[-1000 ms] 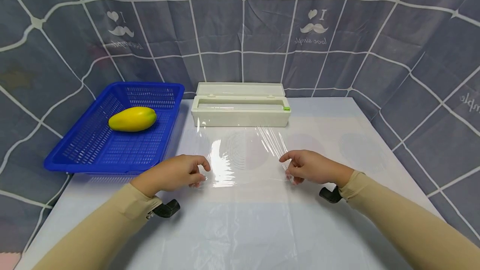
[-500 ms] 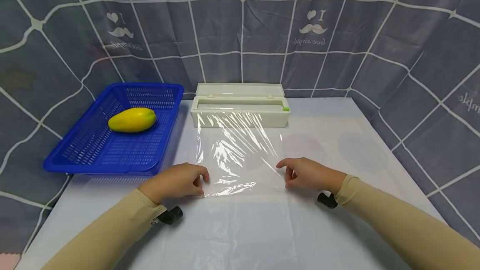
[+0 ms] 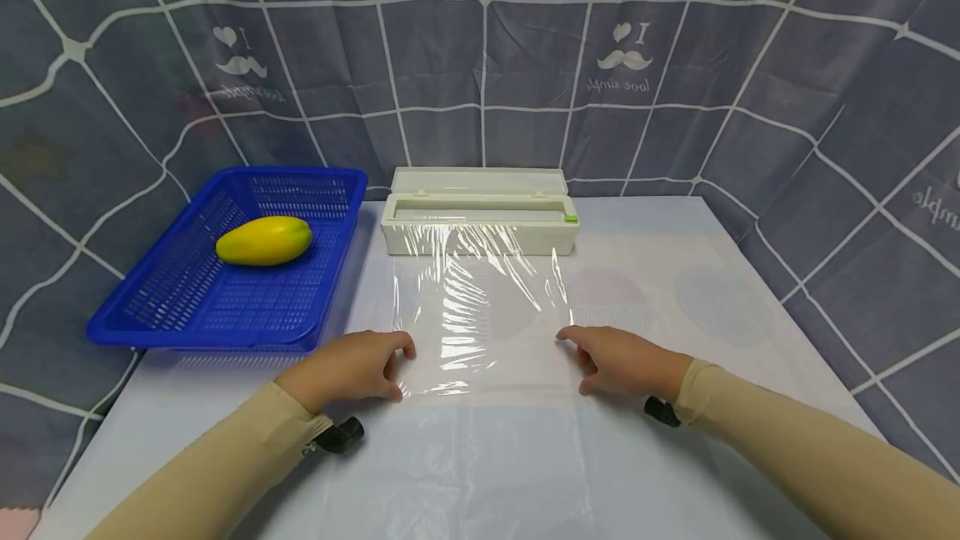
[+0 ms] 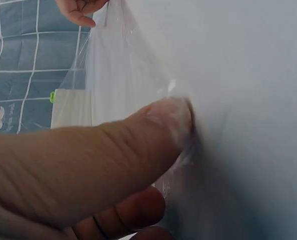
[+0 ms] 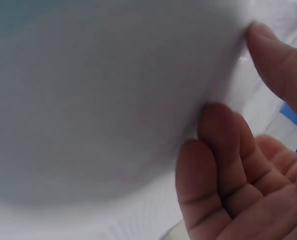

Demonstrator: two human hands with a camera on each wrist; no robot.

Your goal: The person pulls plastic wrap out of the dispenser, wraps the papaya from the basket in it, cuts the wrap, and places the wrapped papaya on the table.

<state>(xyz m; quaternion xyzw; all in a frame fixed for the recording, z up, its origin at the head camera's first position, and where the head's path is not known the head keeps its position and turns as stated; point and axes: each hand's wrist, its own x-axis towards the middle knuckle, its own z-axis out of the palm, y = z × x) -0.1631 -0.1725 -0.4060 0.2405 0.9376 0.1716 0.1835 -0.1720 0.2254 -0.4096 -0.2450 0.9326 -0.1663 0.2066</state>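
A sheet of clear cling film (image 3: 480, 315) runs from the white dispenser box (image 3: 480, 227) toward me and lies low over the table. My left hand (image 3: 352, 369) grips the film's near left corner. In the left wrist view its thumb (image 4: 158, 125) pushes crumpled film (image 4: 118, 75) against the table. My right hand (image 3: 615, 361) rests flatter at the near right corner. In the right wrist view its thumb (image 5: 278, 60) and fingertips touch the table surface. How the film lies under that hand is hidden.
A blue plastic basket (image 3: 150, 315) with a yellow-green mango (image 3: 264, 240) in it stands at the left. The pale table (image 3: 525, 457) stretches toward me. A grey checked curtain closes off the back and both sides.
Both hands have drawn the film nearer to me and lowered it. The sheet, raised and taut before, now lies close to the table. My right hand has flattened.
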